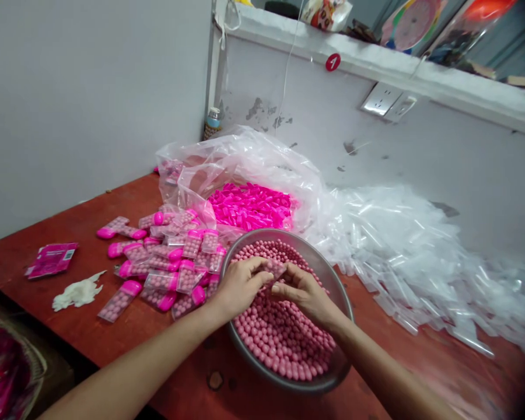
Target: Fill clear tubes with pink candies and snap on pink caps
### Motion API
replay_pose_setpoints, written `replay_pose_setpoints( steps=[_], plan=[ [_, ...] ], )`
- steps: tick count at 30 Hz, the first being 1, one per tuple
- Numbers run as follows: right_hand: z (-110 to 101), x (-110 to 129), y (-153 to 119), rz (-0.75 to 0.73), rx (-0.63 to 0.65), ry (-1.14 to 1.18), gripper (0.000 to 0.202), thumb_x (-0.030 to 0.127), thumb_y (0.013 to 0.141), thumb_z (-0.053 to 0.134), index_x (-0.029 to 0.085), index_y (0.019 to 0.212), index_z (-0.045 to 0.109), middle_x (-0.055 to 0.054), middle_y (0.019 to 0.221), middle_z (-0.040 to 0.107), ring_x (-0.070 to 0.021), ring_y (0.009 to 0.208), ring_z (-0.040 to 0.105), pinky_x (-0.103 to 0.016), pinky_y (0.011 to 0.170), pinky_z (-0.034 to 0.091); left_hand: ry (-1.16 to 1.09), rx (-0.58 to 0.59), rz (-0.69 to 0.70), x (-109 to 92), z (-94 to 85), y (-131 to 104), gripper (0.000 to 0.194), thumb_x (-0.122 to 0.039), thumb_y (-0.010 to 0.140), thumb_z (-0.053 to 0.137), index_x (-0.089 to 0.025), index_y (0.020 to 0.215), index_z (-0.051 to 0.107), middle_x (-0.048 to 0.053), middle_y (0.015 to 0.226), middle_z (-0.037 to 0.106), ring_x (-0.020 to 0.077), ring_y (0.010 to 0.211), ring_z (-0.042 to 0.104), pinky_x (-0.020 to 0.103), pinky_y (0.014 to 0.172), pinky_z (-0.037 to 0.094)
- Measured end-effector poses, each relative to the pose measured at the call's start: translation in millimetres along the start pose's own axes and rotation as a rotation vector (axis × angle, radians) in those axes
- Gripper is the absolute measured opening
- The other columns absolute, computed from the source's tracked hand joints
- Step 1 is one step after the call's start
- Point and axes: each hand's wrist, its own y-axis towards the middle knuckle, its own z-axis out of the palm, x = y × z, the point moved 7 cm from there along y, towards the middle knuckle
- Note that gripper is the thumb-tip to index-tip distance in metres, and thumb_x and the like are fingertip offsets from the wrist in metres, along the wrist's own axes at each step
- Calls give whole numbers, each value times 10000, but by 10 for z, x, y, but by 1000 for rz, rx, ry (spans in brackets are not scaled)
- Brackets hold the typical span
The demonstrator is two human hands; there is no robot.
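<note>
A metal bowl (349, 303) full of small round pink balls (284, 344) stands in front of me. Above the balls, my left hand (244, 286) and my right hand (304, 291) meet over one small clear plastic container (275, 269) with pink balls in it. Both hands are closed, fingertips pinching it from either side. Whether a cap is on it I cannot make out. Left of the bowl lies a heap of filled clear containers (161, 280) with bright pink caps. Behind the bowl, an open clear bag holds many loose pink caps (251, 205).
On the right, a large pile of clear plastic containers (402, 245) spreads over the red table (175, 373). A pink packet (51, 259) and a crumpled white tissue (77, 293) lie at the left. Below the table edge is a basket (30, 350) with pink items. A shelf (376, 55) runs along the wall.
</note>
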Motion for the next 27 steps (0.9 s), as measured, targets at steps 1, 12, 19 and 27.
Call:
replay_pose_setpoints(
  steps=[1, 12, 19, 27],
  plan=[
    [-74, 47, -13, -39, -39, -115, 230, 256, 756, 610, 198, 961, 522, -6, 878, 578, -131, 760, 581, -279, 696, 483, -48, 23, -11, 19, 12, 17, 225, -161, 769, 504, -143, 940, 649, 39, 907, 674, 163, 855, 596, 252, 798, 434],
    [-108, 586, -121, -433, 117, -920, 206, 233, 825, 541, 191, 1027, 530, -32, 866, 609, -130, 771, 567, -236, 706, 441, -144, 235, -5, 25, 179, 43, 198, -145, 763, 486, -103, 859, 654, 33, 822, 649, 155, 772, 567, 234, 719, 413],
    [-93, 440, -118, -182, 211, -682, 60, 249, 829, 515, 196, 840, 540, 36, 611, 552, -89, 521, 537, -181, 500, 409, 52, 226, 84, -113, 134, 4, 189, -158, 792, 467, -132, 754, 651, 1, 705, 636, 136, 687, 558, 200, 643, 383],
    [-636, 413, 367, -24, 95, -918, 203, 371, 808, 531, 191, 867, 603, -8, 736, 650, -148, 660, 608, -228, 581, 456, 40, 54, 12, -25, -1, 61, 191, -176, 787, 478, -172, 818, 666, -2, 768, 672, 142, 711, 576, 216, 653, 394]
  ],
)
